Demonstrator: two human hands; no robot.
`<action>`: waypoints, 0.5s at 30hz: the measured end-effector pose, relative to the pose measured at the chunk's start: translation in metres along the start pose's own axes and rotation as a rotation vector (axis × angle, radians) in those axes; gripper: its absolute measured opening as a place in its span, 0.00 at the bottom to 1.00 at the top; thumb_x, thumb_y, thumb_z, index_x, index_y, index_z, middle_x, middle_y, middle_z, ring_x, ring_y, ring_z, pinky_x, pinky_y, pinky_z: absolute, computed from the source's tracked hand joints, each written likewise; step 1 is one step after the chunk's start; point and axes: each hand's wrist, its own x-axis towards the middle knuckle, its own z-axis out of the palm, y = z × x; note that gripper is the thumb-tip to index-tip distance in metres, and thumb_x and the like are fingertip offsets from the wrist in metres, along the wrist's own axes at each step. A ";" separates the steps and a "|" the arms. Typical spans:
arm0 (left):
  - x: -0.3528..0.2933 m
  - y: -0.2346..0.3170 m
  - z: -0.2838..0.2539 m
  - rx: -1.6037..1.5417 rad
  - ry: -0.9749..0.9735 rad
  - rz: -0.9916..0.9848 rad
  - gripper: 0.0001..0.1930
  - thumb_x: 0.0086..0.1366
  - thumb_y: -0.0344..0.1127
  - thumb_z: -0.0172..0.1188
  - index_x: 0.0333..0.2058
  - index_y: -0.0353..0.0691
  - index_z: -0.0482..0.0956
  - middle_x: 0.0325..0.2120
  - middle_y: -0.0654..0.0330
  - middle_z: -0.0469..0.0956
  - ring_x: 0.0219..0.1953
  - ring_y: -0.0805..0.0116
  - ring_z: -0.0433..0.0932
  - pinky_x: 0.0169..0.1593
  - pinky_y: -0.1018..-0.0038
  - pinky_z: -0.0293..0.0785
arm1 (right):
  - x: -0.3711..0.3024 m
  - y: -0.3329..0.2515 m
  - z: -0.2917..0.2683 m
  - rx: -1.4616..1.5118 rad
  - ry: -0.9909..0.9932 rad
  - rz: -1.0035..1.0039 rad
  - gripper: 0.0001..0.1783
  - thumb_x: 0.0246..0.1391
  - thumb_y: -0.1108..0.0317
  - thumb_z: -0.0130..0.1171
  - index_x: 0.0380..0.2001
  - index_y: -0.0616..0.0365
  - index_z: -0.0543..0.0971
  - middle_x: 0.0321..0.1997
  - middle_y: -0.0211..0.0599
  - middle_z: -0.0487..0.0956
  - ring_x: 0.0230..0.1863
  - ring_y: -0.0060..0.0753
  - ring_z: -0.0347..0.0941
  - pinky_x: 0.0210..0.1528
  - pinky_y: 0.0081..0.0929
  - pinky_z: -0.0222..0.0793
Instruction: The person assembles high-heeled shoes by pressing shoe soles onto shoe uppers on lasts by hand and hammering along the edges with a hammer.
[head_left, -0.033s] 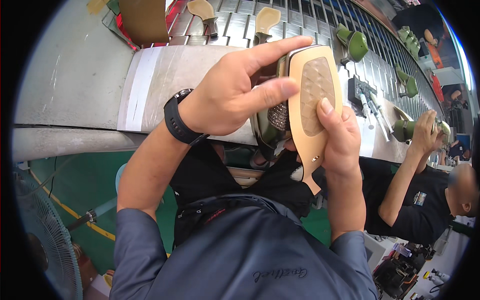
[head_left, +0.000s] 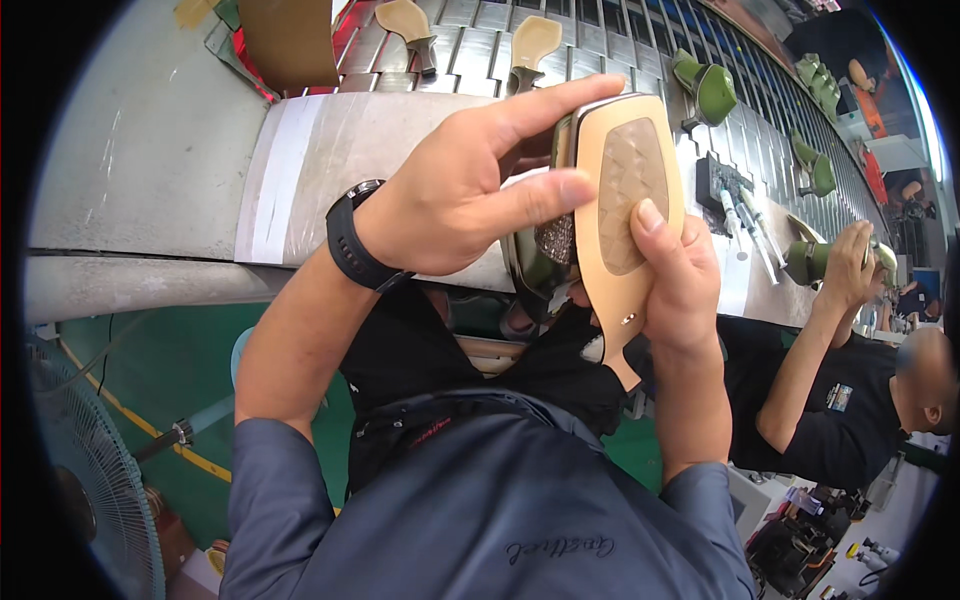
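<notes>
Between my two hands, above the table's front edge, is a green shoe [head_left: 538,262] with its tan outsole [head_left: 590,150] turned toward me. The sole has a quilted-pattern forefoot patch and narrows to a thin tail at the bottom. Dark glittery trim shows along the shoe's side. My left hand [head_left: 455,185], with a black watch at the wrist, holds the toe side, its thumb on the sole edge and its fingers stretched behind the rim. My right hand [head_left: 680,270] grips the other side, thumb pressed on the patch. The fingers behind the shoe are mostly hidden.
A slatted metal conveyor [head_left: 465,60] beyond the table carries tan soles [head_left: 537,42] and green shoes [head_left: 712,95]. Slim-handled tools [head_left: 750,220] lie by a black block [head_left: 712,185]. At right, a co-worker's hands [head_left: 848,265] hold another green shoe. A fan [head_left: 100,475] stands lower left.
</notes>
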 end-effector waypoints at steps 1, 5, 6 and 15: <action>-0.002 0.000 -0.004 -0.018 -0.034 0.005 0.33 0.76 0.37 0.60 0.73 0.27 0.62 0.66 0.51 0.73 0.67 0.66 0.72 0.71 0.68 0.66 | 0.000 0.000 0.001 -0.002 0.000 -0.002 0.23 0.75 0.59 0.53 0.51 0.74 0.79 0.39 0.50 0.87 0.26 0.35 0.85 0.26 0.27 0.85; -0.010 0.008 -0.004 -0.081 -0.005 0.025 0.35 0.72 0.35 0.65 0.72 0.27 0.64 0.66 0.49 0.74 0.68 0.63 0.72 0.72 0.66 0.66 | -0.011 0.002 0.006 -0.075 -0.022 -0.026 0.19 0.74 0.62 0.56 0.51 0.71 0.83 0.44 0.40 0.88 0.40 0.23 0.83 0.43 0.23 0.80; -0.016 0.010 -0.003 -0.109 0.061 0.030 0.33 0.72 0.34 0.66 0.71 0.28 0.67 0.63 0.49 0.77 0.66 0.64 0.75 0.70 0.67 0.68 | -0.014 0.005 0.008 -0.114 -0.027 -0.039 0.20 0.74 0.61 0.57 0.50 0.71 0.83 0.44 0.40 0.88 0.40 0.23 0.82 0.43 0.23 0.79; -0.067 0.046 0.026 -0.068 0.277 0.018 0.20 0.75 0.34 0.59 0.58 0.25 0.78 0.59 0.29 0.77 0.62 0.44 0.79 0.67 0.54 0.75 | -0.044 0.022 0.034 -0.374 -0.073 -0.403 0.18 0.71 0.65 0.60 0.27 0.65 0.81 0.16 0.33 0.75 0.15 0.24 0.69 0.20 0.26 0.63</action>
